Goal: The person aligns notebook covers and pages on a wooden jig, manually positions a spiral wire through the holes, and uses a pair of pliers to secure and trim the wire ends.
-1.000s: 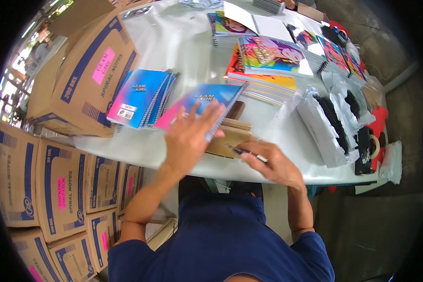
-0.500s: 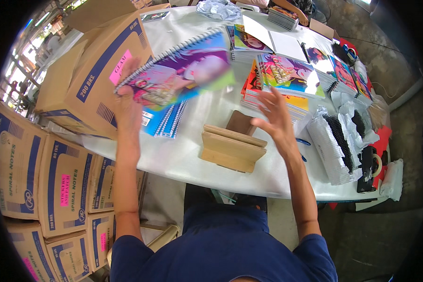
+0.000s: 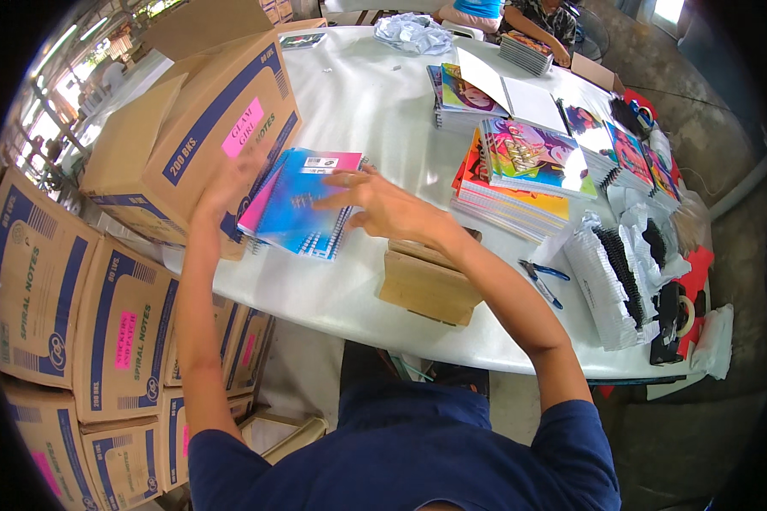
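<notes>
A small stack of spiral notebooks (image 3: 302, 204) lies on the table, blue backs up, with a pink edge showing at its left. My right hand (image 3: 388, 204) reaches across from the right, fingers spread over the top notebook; whether they touch it is unclear. Just left of the stack, in front of the large open carton (image 3: 166, 136), is my left hand (image 3: 226, 183). It is blurred, but its fingers look stretched out with nothing in them. Below my right forearm stands a folded brown cardboard piece (image 3: 426, 285).
Piles of colourful notebooks (image 3: 537, 157) fill the right side. Blue-handled pliers (image 3: 541, 277) lie near wrapped black binding coils (image 3: 618, 268). Stacked cartons (image 3: 128, 332) stand at the lower left. Across the table, another person's arm (image 3: 541, 30) is beside more notebooks.
The colourful notebook in my left hand has left it; the stack now shows a blue back with a pink edge. My right hand has swung left over the stack.
</notes>
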Demonstrator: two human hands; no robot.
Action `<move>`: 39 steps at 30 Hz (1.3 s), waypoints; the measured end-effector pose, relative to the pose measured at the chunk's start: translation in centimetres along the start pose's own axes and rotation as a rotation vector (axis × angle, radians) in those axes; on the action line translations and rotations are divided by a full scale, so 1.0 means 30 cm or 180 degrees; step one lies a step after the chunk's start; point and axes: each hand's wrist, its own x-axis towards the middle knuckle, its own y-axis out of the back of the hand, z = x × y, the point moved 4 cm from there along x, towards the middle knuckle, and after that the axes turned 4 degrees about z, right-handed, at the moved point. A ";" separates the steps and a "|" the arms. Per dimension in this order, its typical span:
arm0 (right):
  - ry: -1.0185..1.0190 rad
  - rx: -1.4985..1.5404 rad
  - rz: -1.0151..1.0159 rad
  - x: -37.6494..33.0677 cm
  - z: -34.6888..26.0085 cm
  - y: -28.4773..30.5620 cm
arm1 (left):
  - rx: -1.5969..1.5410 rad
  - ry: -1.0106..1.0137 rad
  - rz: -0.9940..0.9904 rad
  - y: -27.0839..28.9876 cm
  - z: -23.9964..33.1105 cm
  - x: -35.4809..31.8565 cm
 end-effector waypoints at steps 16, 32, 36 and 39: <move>-0.4552 -0.0767 0.1031 -0.969 0.782 0.874 | 0.1773 -0.1217 0.0677 -0.377 0.140 -0.018; -0.2684 0.1805 0.3742 -0.727 -0.179 0.383 | -0.1172 -0.0660 -0.0835 -0.717 0.374 -0.117; -0.3167 0.1619 0.3116 -0.789 -0.201 0.289 | -0.1599 -0.1128 -0.0557 -0.723 0.344 -0.194; -0.2716 0.1618 0.3102 -0.744 -0.227 0.291 | -0.2069 -0.0978 -0.0505 -0.731 0.303 -0.223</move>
